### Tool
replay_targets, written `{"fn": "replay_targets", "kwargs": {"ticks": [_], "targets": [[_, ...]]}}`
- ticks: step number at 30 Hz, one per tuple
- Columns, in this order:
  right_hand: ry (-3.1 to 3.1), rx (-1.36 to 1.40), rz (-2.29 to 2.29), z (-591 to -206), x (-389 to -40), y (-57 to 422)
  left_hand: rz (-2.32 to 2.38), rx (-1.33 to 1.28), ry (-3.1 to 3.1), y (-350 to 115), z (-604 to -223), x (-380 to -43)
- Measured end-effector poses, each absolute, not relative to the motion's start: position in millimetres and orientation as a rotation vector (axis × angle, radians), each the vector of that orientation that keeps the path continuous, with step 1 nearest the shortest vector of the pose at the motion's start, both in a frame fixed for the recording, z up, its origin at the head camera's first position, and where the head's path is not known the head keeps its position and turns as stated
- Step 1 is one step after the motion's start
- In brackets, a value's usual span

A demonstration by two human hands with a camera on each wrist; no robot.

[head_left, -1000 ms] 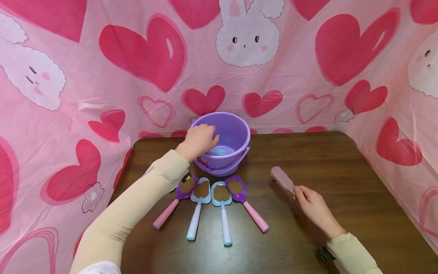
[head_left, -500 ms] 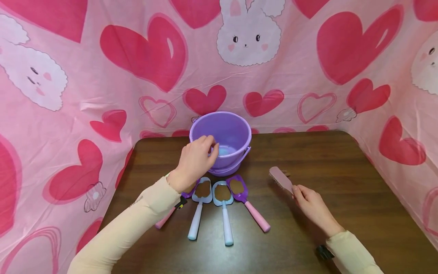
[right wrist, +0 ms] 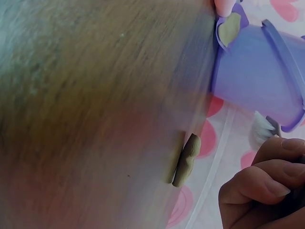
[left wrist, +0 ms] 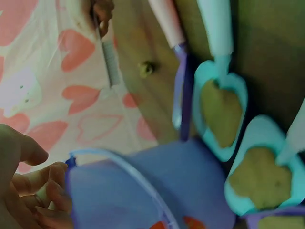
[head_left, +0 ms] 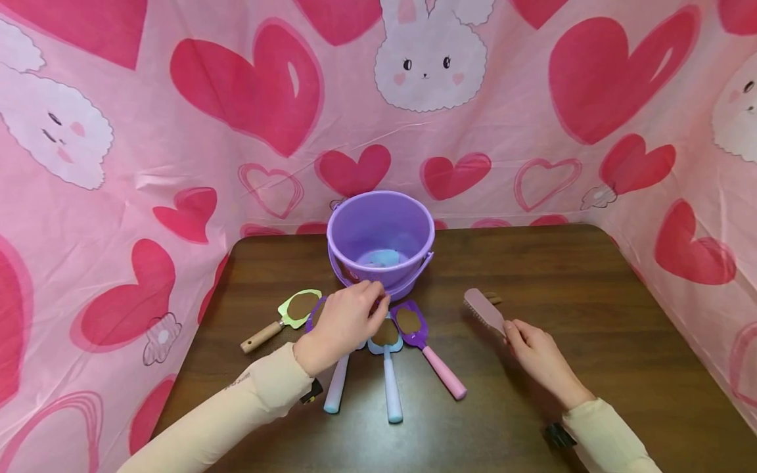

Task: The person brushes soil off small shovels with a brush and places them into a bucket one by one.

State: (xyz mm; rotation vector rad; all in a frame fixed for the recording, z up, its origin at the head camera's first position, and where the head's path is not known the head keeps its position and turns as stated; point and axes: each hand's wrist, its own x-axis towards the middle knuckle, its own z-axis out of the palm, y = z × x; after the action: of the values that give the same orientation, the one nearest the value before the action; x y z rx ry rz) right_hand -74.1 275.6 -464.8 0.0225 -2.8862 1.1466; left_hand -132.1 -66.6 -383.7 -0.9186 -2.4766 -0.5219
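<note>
My left hand (head_left: 343,322) hovers in front of a purple bucket (head_left: 378,230), over the heads of several toy shovels, its fingers loosely bent with nothing visible between them. A light blue patch shows at the bottom of the bucket. Beneath the hand, two blue-headed shovels (head_left: 393,387) and a purple one are partly covered. Beside them lies a purple shovel with a pink handle (head_left: 443,372). The heads carry flat brown patches. On the right, my right hand (head_left: 541,355) grips a pink brush (head_left: 483,309) by its handle; white bristles (right wrist: 262,130) show in the right wrist view.
A light green shovel with a wooden handle (head_left: 263,336) lies at the left. Behind the brush is a small brown lump (head_left: 493,298), also seen as a brown piece (right wrist: 187,162) in the right wrist view. Heart-patterned cloth (head_left: 508,125) hangs behind the table (head_left: 532,263).
My left hand has come out from over the bucket toward me, down over the shovels, uncovering the green shovel. The right hand with the brush has barely moved.
</note>
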Motion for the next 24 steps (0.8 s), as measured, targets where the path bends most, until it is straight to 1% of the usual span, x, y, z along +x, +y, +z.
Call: {"fn": "replay_targets", "kwargs": {"ticks": [13,24], "targets": [[-2.89,0.039,1.168,-467.1,-73.3,271.2,-0.493,-1.043,-2.553,-44.5,-417.3,-113.7],[-2.889,0.037,1.189,-467.9,-71.5,269.3,-0.337,-1.272,-2.673,-8.4,-438.5,-100.1]]}}
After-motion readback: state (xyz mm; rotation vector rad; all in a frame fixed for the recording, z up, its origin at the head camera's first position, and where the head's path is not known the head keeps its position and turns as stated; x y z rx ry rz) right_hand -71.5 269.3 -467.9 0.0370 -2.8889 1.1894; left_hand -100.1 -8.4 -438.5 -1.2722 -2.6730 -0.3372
